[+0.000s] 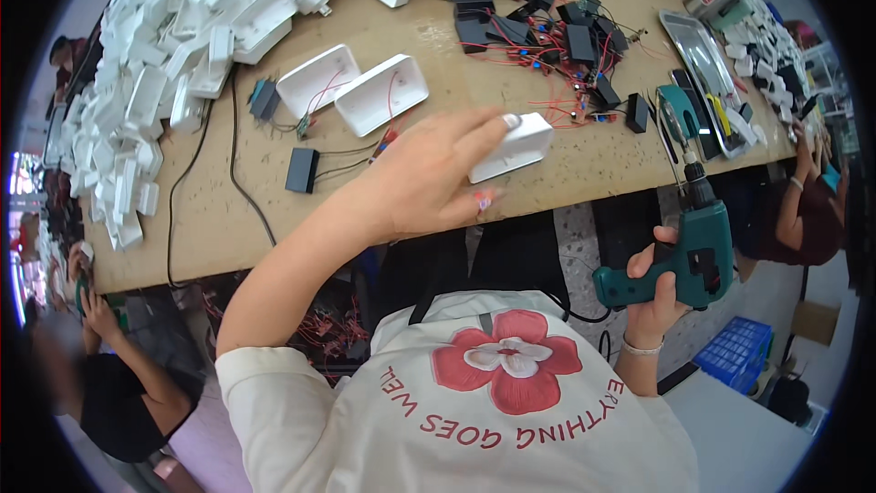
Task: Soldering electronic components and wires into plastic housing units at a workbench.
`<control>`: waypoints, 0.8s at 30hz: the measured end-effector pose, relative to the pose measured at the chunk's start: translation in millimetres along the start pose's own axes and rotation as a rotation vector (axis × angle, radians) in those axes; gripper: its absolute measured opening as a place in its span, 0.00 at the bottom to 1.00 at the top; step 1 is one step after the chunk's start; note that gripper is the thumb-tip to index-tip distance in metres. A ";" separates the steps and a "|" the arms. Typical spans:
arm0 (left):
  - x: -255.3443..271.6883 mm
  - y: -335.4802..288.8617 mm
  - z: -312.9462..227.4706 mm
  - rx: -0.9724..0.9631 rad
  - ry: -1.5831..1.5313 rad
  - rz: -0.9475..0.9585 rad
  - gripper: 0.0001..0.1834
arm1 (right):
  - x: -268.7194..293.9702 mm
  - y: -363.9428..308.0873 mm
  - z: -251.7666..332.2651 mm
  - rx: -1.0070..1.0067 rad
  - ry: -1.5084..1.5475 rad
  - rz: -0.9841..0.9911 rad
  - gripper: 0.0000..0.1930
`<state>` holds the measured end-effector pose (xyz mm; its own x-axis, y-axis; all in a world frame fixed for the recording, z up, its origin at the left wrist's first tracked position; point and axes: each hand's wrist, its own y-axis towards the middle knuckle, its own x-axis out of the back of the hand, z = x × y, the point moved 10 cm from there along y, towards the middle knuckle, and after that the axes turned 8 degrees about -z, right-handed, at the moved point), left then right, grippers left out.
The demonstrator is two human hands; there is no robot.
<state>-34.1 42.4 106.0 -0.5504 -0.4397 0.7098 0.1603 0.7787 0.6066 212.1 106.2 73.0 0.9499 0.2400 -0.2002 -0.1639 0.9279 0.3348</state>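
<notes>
I observe a white plastic housing [518, 150] on the worktop [196, 251], between two and three o'clock of the left hand [429, 171]. Its fingers rest there, thumb apart; any clamping, I cannot tell. The right hand's [655, 312] fingers are clamped round the teal power drill [684, 269]. Housing judged light, stiff, slick: hold by long walls.

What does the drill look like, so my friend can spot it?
Find the big brown table, then look past its near edge, on the right. There, the person's right hand holds the drill. Its green, pistol-shaped body sets it apart from the blue crate nearby.
</notes>
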 end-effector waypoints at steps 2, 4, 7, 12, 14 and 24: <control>-10.6 -3.2 23.2 0.193 -0.155 0.007 0.22 | 3.8 1.8 -5.5 -0.021 0.024 -0.018 0.30; -10.8 2.6 30.4 0.216 -0.151 0.021 0.21 | 5.6 3.4 -11.7 -0.038 0.022 -0.007 0.30; -8.1 21.3 46.1 0.227 -0.103 -0.043 0.18 | 11.2 6.5 -17.7 -0.073 0.016 -0.016 0.30; -25.0 65.8 86.3 0.181 0.177 -0.024 0.10 | 13.8 10.5 -31.2 -0.114 0.063 -0.046 0.29; -43.5 78.9 94.8 0.130 0.252 0.042 0.10 | 14.5 12.3 -36.6 -0.125 0.079 -0.058 0.29; -99.1 117.7 111.6 0.105 0.301 0.245 0.07 | 42.1 19.5 -56.0 -0.243 0.068 -0.132 0.31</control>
<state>-52.1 227.6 67.1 -0.2396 -0.3350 0.9113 0.1639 0.9112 0.3780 234.0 150.5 19.6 0.9484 0.1239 -0.2917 -0.1071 0.9916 0.0728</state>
